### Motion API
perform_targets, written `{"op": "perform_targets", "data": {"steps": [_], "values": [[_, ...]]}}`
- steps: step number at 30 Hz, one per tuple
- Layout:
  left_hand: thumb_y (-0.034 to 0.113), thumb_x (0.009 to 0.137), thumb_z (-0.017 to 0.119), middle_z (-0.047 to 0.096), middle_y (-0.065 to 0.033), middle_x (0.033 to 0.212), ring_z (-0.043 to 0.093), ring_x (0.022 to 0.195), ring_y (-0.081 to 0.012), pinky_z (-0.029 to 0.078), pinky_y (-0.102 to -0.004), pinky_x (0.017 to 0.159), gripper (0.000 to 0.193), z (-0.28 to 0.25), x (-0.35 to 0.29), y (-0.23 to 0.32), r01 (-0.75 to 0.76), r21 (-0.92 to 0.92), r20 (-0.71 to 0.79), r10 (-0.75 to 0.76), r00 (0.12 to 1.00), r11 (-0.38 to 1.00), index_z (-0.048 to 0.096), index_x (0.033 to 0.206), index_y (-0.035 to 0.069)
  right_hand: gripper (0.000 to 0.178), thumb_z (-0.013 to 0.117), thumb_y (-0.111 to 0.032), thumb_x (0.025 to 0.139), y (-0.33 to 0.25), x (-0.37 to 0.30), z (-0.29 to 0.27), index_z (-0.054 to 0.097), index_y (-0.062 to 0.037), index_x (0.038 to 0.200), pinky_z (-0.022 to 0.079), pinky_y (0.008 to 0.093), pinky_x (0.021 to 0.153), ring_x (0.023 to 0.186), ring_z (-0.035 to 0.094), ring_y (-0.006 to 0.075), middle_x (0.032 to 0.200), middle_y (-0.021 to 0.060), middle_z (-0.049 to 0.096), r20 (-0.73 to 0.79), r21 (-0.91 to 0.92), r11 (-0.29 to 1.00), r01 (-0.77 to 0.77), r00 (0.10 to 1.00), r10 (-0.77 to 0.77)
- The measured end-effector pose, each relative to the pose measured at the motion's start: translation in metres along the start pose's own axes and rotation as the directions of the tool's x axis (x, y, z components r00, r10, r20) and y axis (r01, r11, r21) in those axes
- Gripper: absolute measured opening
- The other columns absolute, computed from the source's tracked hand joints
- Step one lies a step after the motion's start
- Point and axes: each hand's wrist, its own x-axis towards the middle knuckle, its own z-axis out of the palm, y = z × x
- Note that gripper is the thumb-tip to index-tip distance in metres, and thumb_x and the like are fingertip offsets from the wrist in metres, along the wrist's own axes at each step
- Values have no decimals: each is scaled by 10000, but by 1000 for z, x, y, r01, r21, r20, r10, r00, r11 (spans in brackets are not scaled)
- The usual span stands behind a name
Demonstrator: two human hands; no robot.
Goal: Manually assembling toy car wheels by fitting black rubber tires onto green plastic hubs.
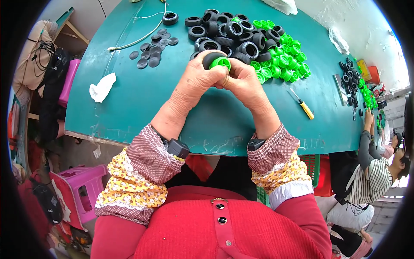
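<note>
Over the green table (142,112) both my hands meet around one small toy wheel. A bright green hub (221,63) sits partly inside a black tyre (210,59). My left hand (200,75) is closed round the tyre's left side, thumb on the hub. My right hand (243,80) grips from the right, its fingers pressed close to the hub; its fingertips are partly hidden. Just beyond my hands lies a heap of loose black tyres (233,29), with a pile of green hubs (284,61) to its right.
Left of the heap lie several black discs (154,51), a white cable (138,42) and a white scrap (102,87). A screwdriver (306,110) with a yellow handle lies at right. Farther right, a person in stripes (371,181) works at more tyres. A pink stool (84,190) stands lower left.
</note>
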Motion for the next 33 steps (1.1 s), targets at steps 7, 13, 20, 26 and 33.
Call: {"op": "perform_targets", "data": {"steps": [7, 13, 20, 26, 33], "values": [[102, 727, 592, 561, -78, 824, 583, 661, -141, 507, -266, 564, 366, 5, 0, 3, -127, -80, -29, 125, 992, 989, 483, 1055, -17, 404, 620, -156, 779, -24, -6, -13, 494, 7, 1128, 446, 225, 752, 873, 534, 99, 999, 45, 558, 206, 191, 982, -4, 978, -36], [98, 781, 576, 554, -74, 834, 595, 632, -137, 517, -252, 602, 336, 2, 1, 1, -123, -84, 33, 127, 991, 989, 463, 1079, -8, 330, 524, -264, 871, -7, -1, -11, 531, -11, 1082, 425, 177, 650, 678, 468, 31, 781, -30, 519, 118, 358, 933, -45, 993, 3], [43, 754, 569, 562, -76, 870, 611, 696, -140, 506, -243, 639, 407, 7, -4, 7, -170, 153, 115, 153, 982, 973, 439, 1138, 3, 311, 535, -289, 864, -7, -1, -14, 558, -15, 1007, 397, 179, 579, 625, 479, 47, 732, -12, 539, 103, 266, 964, -7, 994, -21], [73, 759, 551, 575, -100, 867, 606, 698, -136, 490, -239, 666, 412, 9, -3, 3, -119, 255, 57, 108, 993, 960, 445, 1150, -4, 297, 527, -272, 867, -4, -1, -8, 554, -3, 989, 378, 190, 514, 570, 481, 58, 705, 6, 541, 48, 278, 960, 17, 998, -32], [6, 694, 610, 537, -144, 1000, 557, 905, -276, 458, -317, 751, 503, 4, 3, -7, -346, 848, 33, 611, 791, 402, 436, 1164, 34, 360, 625, -255, 796, 6, 5, 2, 552, 44, 983, 437, 209, 609, 665, 533, 81, 755, 45, 594, -210, 32, 987, 155, 967, -145]]}}
